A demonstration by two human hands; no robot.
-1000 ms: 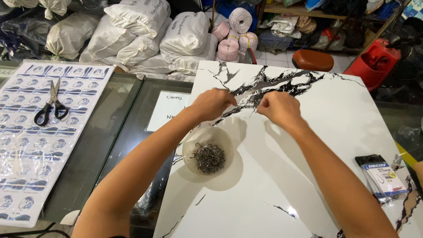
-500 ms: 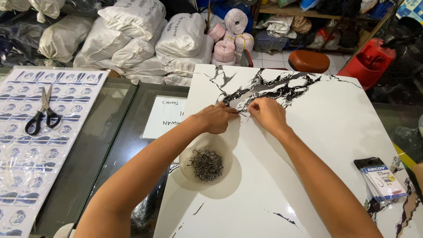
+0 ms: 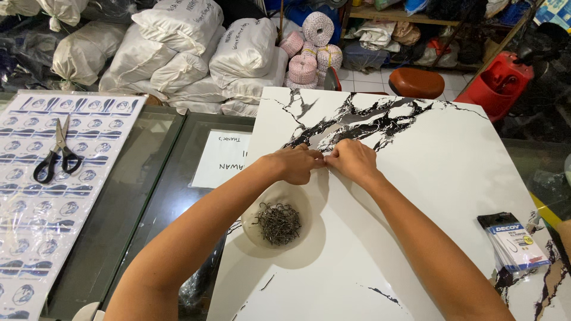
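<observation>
Left hand (image 3: 295, 164) and right hand (image 3: 353, 160) meet fingertip to fingertip over marble-patterned desk (image 3: 440, 154); each grip pinched, contents too small to tell. Bowl of hooks (image 3: 278, 223) just below.

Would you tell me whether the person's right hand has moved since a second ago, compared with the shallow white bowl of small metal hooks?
Yes. The right hand has closed leftward to meet the left hand, above the bowl, which stayed put.
</observation>
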